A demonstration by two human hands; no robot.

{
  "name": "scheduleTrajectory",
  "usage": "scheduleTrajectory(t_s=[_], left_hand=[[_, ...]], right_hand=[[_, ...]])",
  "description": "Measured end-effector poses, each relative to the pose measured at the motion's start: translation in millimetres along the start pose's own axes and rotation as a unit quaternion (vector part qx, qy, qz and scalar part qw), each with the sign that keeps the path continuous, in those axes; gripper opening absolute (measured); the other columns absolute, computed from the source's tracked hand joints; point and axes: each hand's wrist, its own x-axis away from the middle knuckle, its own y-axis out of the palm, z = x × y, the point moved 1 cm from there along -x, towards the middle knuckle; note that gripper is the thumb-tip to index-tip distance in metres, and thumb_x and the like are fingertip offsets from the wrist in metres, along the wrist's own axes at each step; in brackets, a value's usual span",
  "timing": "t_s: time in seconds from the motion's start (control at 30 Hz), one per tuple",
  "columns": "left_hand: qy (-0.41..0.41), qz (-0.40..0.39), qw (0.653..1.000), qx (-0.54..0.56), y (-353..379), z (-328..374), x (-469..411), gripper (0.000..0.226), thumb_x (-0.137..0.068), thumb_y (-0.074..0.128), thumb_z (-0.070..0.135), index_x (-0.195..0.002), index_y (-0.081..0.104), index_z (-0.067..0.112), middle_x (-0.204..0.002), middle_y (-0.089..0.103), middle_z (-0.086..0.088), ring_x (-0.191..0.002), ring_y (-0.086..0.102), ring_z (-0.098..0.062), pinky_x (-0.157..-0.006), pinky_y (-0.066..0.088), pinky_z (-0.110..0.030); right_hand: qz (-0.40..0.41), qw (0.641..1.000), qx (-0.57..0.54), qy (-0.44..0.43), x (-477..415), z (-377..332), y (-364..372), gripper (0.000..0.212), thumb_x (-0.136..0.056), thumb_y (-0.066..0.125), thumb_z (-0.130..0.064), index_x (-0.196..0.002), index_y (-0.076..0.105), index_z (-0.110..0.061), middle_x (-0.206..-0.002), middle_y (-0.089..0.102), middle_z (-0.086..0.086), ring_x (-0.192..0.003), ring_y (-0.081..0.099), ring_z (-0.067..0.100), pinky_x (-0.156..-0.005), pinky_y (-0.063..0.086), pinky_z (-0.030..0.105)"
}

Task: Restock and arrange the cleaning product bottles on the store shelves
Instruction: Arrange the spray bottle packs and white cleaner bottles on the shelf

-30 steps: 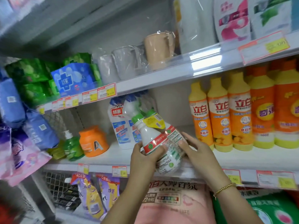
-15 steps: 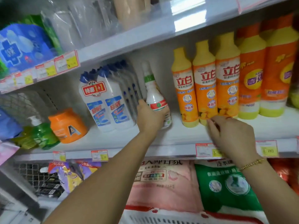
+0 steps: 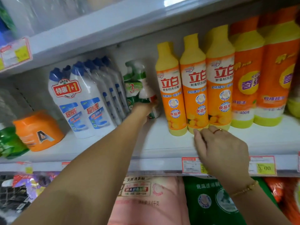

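Green-capped bottle pack [image 3: 140, 88] is held upright toward the back of the shelf [image 3: 162, 143], btwn the blue-capped bottles [image 3: 90, 101] and the orange dish-soap bottles [image 3: 194, 95], close to both. It's gripped low on the body by the left hand [image 3: 143, 110]. Its fingers are curled round the far side and mostly hidden, so exact contact can't be told. Whether the base is set down can't be told either, as the view is blurred there.

Right hand [image 3: 222, 150] is rested on the shelf's front edge, just in front of the dish-soap bottles. Its fingers [image 3: 198, 138] are loosely curled, w/ nothing pinched.

Handling, as judged: the pack looks like two rigid plastic bottles bound in film, w/ a promo tag near the necks. It's prob. full, so moderately heavy and top-wobbly. The film is likely slick, so necks and tag shouldn't be used as a hold. It's best taken low round the bodies, w/ the base guided down flat. Neighbours are tightly packed, so a knock-over is the main risk.
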Motion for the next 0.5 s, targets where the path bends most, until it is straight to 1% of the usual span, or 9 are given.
scheduleTrajectory(t_s=[0.07, 0.1, 0.13, 0.2, 0.23, 0.3, 0.33, 0.4, 0.5], left_hand=[[-0.014, -0.019, 0.999, 0.032, 6, 3, -10, 0.036, -0.081, 0.076, 0.021, -0.11, 0.058, 0.01, -0.111, 0.066, -0.009, -0.099, 0.064, -0.027, -0.088, 0.053, -0.039], [-0.019, -0.03, 0.998, 0.052, 8, 7, -14, 0.031, -0.084, 0.073, 0.018, -0.109, 0.057, 0.009, -0.11, 0.067, -0.011, -0.098, 0.065, -0.028, -0.087, 0.054, -0.043], [-0.024, -0.036, 0.997, 0.066, 10, 11, -17, 0.027, -0.087, 0.068, 0.014, -0.109, 0.055, 0.009, -0.11, 0.066, -0.012, -0.099, 0.064, -0.029, -0.086, 0.054, -0.045], [-0.031, -0.032, 0.996, 0.074, 11, 19, -25, 0.028, -0.09, 0.062, 0.009, -0.116, 0.052, 0.006, -0.116, 0.063, -0.016, -0.105, 0.062, -0.033, -0.088, 0.053, -0.05], [-0.032, -0.033, 0.996, 0.071, 12, 22, -30, 0.029, -0.091, 0.061, 0.009, -0.118, 0.051, 0.005, -0.117, 0.063, -0.016, -0.106, 0.062, -0.034, -0.086, 0.054, -0.051], [-0.039, -0.041, 0.997, 0.058, 15, 27, -33, 0.025, -0.093, 0.059, 0.013, -0.116, 0.051, 0.006, -0.114, 0.063, -0.016, -0.102, 0.063, -0.032, -0.076, 0.056, -0.044], [-0.041, -0.044, 0.997, 0.057, 17, 28, -34, 0.025, -0.094, 0.058, 0.014, -0.117, 0.052, 0.006, -0.115, 0.063, -0.016, -0.103, 0.062, -0.032, -0.072, 0.056, -0.042], [-0.041, -0.059, 0.996, 0.056, 19, 26, -36, 0.029, -0.095, 0.056, 0.013, -0.123, 0.052, 0.006, -0.118, 0.062, -0.016, -0.108, 0.061, -0.032, -0.075, 0.056, -0.041], [-0.044, -0.083, 0.993, 0.072, 12, 16, -36, 0.031, -0.093, 0.058, 0.011, -0.124, 0.052, 0.006, -0.118, 0.063, -0.014, -0.107, 0.062, -0.03, -0.081, 0.057, -0.041]], right_hand=[[0.009, 1.0, 0.019, -0.008, 1, 0, 3, 0.042, -0.092, 0.045, -0.033, -0.056, 0.057, -0.015, -0.053, 0.052, 0.004, -0.046, 0.051, 0.024, -0.053, 0.017, 0.023], [0.009, 1.0, 0.024, -0.011, 2, 1, 4, 0.043, -0.093, 0.044, -0.034, -0.056, 0.057, -0.015, -0.053, 0.051, 0.004, -0.047, 0.051, 0.023, -0.053, 0.017, 0.023], [0.01, 1.0, 0.026, -0.013, 3, 1, 5, 0.044, -0.093, 0.044, -0.034, -0.055, 0.056, -0.015, -0.053, 0.051, 0.003, -0.047, 0.051, 0.023, -0.054, 0.017, 0.024], [0.012, 1.0, 0.019, -0.018, 2, 1, 6, 0.044, -0.093, 0.045, -0.033, -0.054, 0.055, -0.016, -0.052, 0.051, 0.003, -0.047, 0.051, 0.022, -0.054, 0.017, 0.023], [0.013, 1.0, 0.015, -0.02, 2, 1, 6, 0.043, -0.093, 0.045, -0.032, -0.054, 0.055, -0.016, -0.052, 0.05, 0.003, -0.048, 0.05, 0.022, -0.054, 0.017, 0.023], [0.017, 1.0, 0.008, -0.021, 2, 1, 7, 0.041, -0.093, 0.046, -0.03, -0.054, 0.053, -0.016, -0.052, 0.049, 0.003, -0.048, 0.05, 0.022, -0.054, 0.017, 0.023], [0.02, 1.0, 0.004, -0.02, 2, 1, 7, 0.041, -0.092, 0.047, -0.029, -0.054, 0.052, -0.016, -0.052, 0.049, 0.003, -0.048, 0.049, 0.022, -0.052, 0.019, 0.023], [0.024, 1.0, -0.003, -0.018, 3, 1, 8, 0.039, -0.092, 0.047, -0.028, -0.055, 0.052, -0.016, -0.052, 0.048, 0.003, -0.048, 0.049, 0.023, -0.049, 0.023, 0.024], [0.021, 1.0, -0.017, -0.014, 3, 1, 7, 0.039, -0.092, 0.047, -0.027, -0.055, 0.053, -0.015, -0.053, 0.049, 0.004, -0.049, 0.049, 0.024, -0.046, 0.029, 0.026]])
